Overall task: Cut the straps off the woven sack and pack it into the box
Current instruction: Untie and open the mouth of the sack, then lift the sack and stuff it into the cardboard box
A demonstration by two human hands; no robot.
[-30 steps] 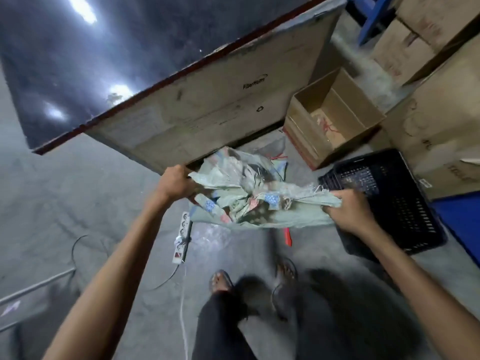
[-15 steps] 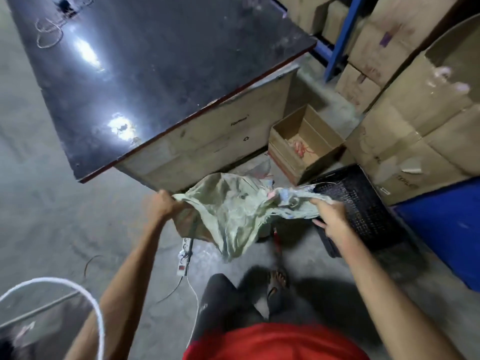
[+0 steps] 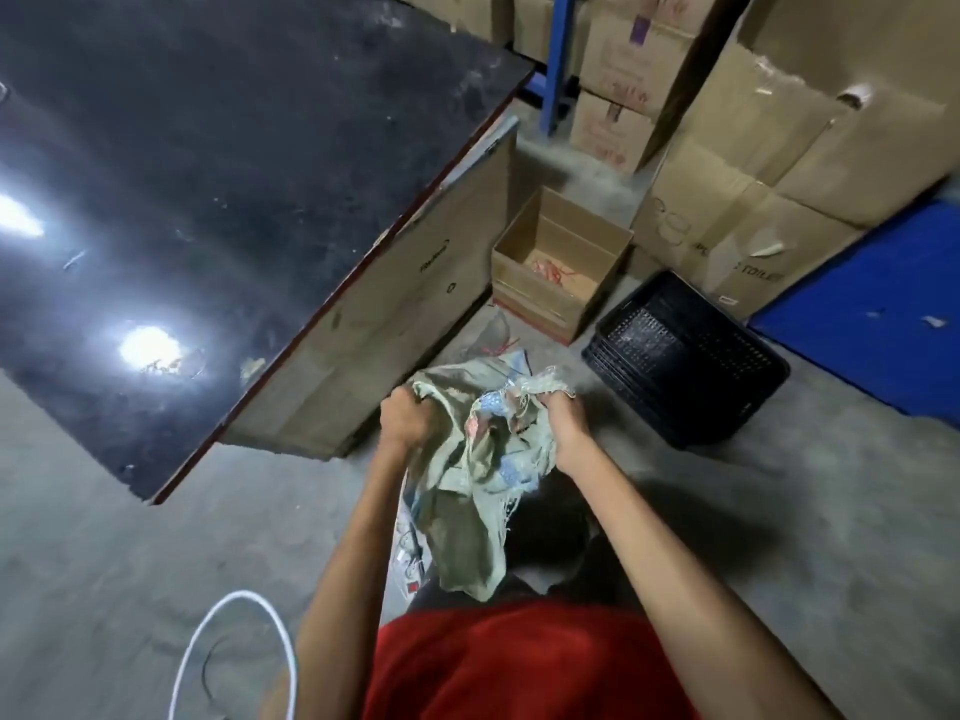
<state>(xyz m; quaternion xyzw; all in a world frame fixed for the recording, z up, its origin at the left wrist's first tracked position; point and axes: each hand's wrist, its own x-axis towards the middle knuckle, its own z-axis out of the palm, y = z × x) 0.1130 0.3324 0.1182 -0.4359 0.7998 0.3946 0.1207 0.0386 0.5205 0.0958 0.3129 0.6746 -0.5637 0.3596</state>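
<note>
A person is standing on a concrete floor, both fists gripping a crumpled pale green woven sack [image 3: 470, 459]. The left hand [image 3: 408, 415] and right hand [image 3: 558, 415] are bunching its top edge while the rest is hanging down. An open brown cardboard box [image 3: 540, 296] is sitting ahead, beside a black plastic crate [image 3: 691, 366].
</note>
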